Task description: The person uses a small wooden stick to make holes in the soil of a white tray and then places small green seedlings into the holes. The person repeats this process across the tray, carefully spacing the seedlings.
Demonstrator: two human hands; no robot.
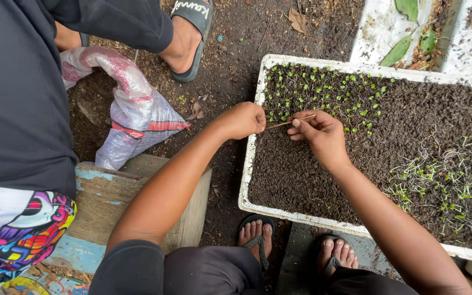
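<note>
Up at ten o'clock lies a crumpled woven sack [132, 106], white with red and pink bands, on the dirt ground [236, 49] beside another person's sandalled foot [189, 41]. At three o'clock sits the big white foam tray [245, 180], rectangular and filled with dark soil. Green seedlings [323, 90] crowd its top-left corner, and a looser patch of thin sprouts [449, 186] sits at its right. A second white tray [383, 24] with green leaves peeks in at one o'clock.

Now the hands, dead centre. The thin wooden stick [290, 122] lies nearly level, long axis running nine to three, its right end tilted slightly up toward two o'clock. The left hand [242, 120] is curled shut at the tray's left rim, fingers closed round the stick's left end. The right hand [320, 134] hovers over the soil, fingers pinched narrow on the stick's right end. A weathered wooden box [105, 202], chipped blue paint, sits at seven o'clock.
</note>
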